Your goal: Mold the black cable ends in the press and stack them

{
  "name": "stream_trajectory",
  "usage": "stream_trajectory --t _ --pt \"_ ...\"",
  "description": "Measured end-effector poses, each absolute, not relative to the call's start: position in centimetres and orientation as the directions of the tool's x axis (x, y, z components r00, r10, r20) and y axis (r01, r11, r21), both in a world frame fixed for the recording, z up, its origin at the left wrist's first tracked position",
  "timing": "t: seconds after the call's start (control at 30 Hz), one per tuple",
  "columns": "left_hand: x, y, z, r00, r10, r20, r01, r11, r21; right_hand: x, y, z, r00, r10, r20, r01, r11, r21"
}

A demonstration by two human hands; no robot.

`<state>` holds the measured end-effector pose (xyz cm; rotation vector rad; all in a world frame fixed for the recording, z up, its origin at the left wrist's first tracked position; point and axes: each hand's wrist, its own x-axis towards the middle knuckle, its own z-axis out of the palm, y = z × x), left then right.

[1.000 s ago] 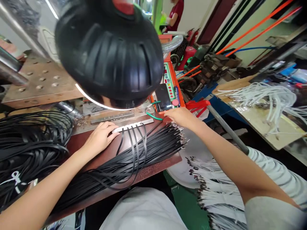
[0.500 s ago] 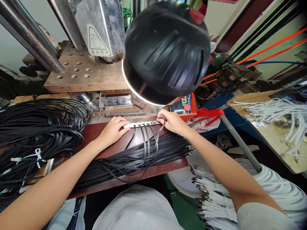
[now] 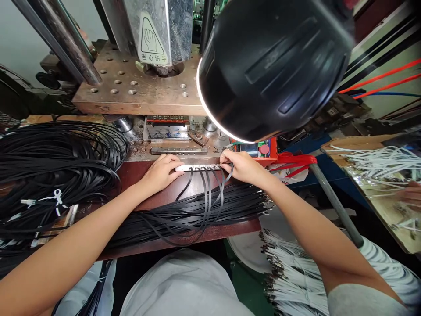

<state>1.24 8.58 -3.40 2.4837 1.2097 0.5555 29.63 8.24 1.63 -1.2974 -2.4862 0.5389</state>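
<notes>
Bench edge (image 3: 179, 240) below black cables (image 3: 197, 215), left fingers (image 3: 173, 163) flat on metal bar (image 3: 197, 167), right fingers (image 3: 227, 159) pinching its end

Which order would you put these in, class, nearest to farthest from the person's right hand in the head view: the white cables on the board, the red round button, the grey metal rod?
From the right hand:
1. red round button, on the control panel, just ahead of the hand
2. grey metal rod, to the hand's right, slanting
3. white cables, on the board, farthest right
</notes>
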Motion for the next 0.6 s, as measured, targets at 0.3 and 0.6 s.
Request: stream_trajectory --t 0.3,0.6 --pt "1.3 8.5 -3.4 0.559 0.806 0.197 0.677 -0.580 0.452 29.5 8.4 1.8 -0.529 0.847 0.040 0.761 0.495 -0.418" --pt "1.1 8.4 -3.5 0.553 0.809 0.201 0.677 -0.576 0.459 29.4 7.1 1.1 -0.511 0.858 0.053 0.792 0.494 -0.360"
